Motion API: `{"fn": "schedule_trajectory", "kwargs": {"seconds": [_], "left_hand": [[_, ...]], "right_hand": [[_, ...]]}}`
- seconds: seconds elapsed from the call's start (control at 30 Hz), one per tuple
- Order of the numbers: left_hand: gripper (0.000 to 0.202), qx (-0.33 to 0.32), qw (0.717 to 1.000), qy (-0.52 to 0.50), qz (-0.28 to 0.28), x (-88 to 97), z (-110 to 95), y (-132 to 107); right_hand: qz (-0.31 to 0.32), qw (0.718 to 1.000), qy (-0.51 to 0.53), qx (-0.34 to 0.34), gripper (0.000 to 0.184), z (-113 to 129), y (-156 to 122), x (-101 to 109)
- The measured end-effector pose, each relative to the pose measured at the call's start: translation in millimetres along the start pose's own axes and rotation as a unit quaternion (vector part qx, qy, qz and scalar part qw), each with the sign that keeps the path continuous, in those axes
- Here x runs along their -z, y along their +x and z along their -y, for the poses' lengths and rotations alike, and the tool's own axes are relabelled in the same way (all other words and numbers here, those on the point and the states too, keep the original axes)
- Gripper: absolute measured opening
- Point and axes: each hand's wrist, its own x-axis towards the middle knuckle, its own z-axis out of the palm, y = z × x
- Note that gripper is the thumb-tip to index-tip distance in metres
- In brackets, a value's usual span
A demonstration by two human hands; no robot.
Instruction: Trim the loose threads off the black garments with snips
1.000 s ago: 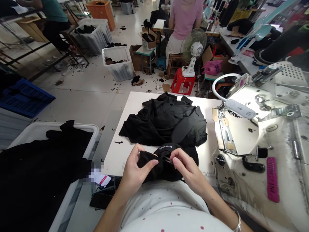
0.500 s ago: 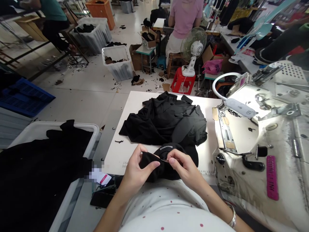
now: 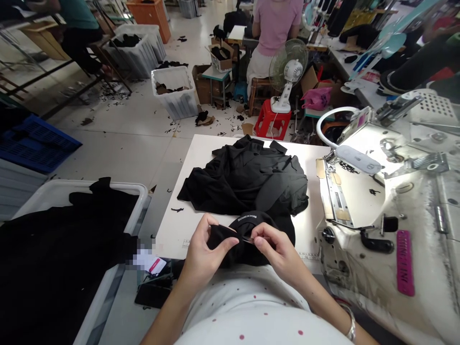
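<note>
A black garment piece (image 3: 268, 221) with white "ROCKBROS" lettering lies at the near edge of the white table board (image 3: 170, 235). My left hand (image 3: 206, 251) is closed on its folded edge, the thumb pressing the cloth from above. Close to that thumb, my right hand (image 3: 275, 247) pinches a thin, shiny tool (image 3: 247, 239) whose tip touches the cloth; its kind is too small to tell. Beyond both hands a heap of black garments (image 3: 240, 177) is spread over the board.
To the right stands a sewing machine (image 3: 381, 201) with a lit lamp (image 3: 359, 159). A white bin (image 3: 143, 191) full of black cloth is at my left, with a dark phone-like object (image 3: 153, 295) beside it. Ahead are a fan (image 3: 289, 72) on a red stool (image 3: 272, 120) and a seated person (image 3: 276, 24).
My right hand has shifted very slightly to the right, with the thin tool still at the cloth. The left hand keeps its hold, and the garment heap stays put.
</note>
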Motion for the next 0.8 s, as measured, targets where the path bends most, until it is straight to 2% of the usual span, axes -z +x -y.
{"fn": "schedule_trajectory", "kwargs": {"seconds": [0.37,0.7,0.8], "left_hand": [[0.030,0.002,1.000,0.022,0.005,-1.7,2,-2],[0.030,0.027,1.000,-0.003,0.001,-3.6,0,-4],[0.025,0.011,1.000,0.005,0.024,-2.1,-1,-4]], "right_hand": [[-0.001,1.000,0.021,-0.001,0.018,-1,4,-3],[-0.037,0.998,0.043,0.024,0.018,-4,4,-12],[-0.058,0.995,0.082,0.025,0.022,-6,6,-13]]}}
